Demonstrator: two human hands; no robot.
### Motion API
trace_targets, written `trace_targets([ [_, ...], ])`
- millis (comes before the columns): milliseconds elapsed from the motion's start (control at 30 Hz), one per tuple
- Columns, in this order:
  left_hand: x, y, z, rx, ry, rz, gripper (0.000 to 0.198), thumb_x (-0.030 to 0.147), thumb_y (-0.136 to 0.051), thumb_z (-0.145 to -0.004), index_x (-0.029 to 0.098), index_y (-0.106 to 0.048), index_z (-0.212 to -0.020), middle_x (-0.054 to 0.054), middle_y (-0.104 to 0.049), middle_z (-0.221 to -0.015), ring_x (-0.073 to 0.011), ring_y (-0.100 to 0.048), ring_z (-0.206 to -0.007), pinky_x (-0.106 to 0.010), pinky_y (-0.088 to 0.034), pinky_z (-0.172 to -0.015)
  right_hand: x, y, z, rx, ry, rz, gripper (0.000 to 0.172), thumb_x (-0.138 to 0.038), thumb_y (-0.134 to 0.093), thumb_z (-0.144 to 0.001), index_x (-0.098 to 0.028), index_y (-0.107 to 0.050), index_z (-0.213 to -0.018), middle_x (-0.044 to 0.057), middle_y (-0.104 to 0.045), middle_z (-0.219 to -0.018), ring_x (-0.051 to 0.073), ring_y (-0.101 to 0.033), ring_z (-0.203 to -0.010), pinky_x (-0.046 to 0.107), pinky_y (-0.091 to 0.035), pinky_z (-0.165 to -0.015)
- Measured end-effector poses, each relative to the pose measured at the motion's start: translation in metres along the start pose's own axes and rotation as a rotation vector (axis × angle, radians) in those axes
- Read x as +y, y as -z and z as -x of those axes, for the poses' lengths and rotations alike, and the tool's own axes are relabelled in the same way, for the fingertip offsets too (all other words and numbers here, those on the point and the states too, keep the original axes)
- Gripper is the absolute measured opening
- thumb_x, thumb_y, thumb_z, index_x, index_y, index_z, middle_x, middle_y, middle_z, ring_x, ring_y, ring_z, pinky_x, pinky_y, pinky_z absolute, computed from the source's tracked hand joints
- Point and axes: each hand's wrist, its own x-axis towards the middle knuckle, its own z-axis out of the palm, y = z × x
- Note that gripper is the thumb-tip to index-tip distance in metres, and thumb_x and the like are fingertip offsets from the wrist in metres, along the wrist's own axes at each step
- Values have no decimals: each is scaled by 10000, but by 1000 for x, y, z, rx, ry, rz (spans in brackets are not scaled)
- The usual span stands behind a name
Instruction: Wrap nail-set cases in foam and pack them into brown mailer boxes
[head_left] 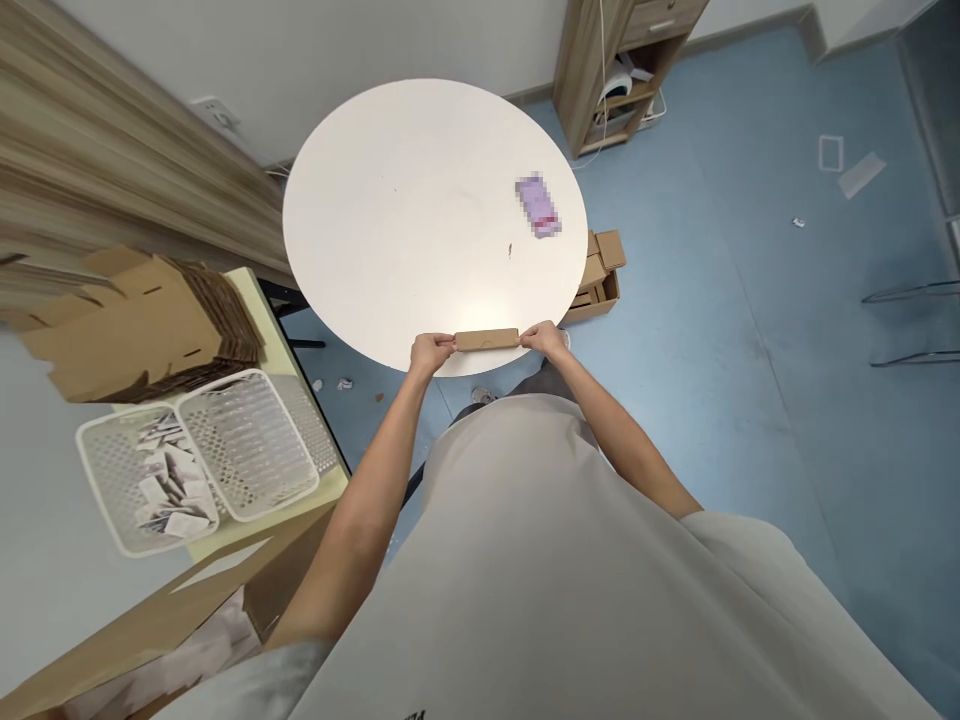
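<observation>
A long, narrow brown cardboard box (486,341) lies near the front edge of the round white table (420,200). Its left end is gripped between the fingers and thumb of my left hand (433,352). At the opposite end, my right hand (543,338) pinches the box in the same way. The lid side of the box looks closed, with a small curved notch at the front. Farther back on the table rests a blurred purple rectangular thing (538,205).
Left of me, a yellowish side table (262,320) carries stacked flat cardboard blanks (150,325) and two white baskets (199,460), one holding small packets. A large carton (157,635) stands at lower left. Cardboard boxes (596,280) sit right of the table, below a wooden cabinet (577,80).
</observation>
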Motion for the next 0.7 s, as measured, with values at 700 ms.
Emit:
trace_targets([
  [700,255,-263,-40,-234,-211,-40,356,470,-726,-991,177,-851,-1148,-99,-846,-1127,-307,-814,-1063,-380,-625,-953,53,323,-123,376,37,152,628,-727,-585,-1048,-186,-772,-790,132,-778,-825,307,-735,-890,386,-555,-857],
])
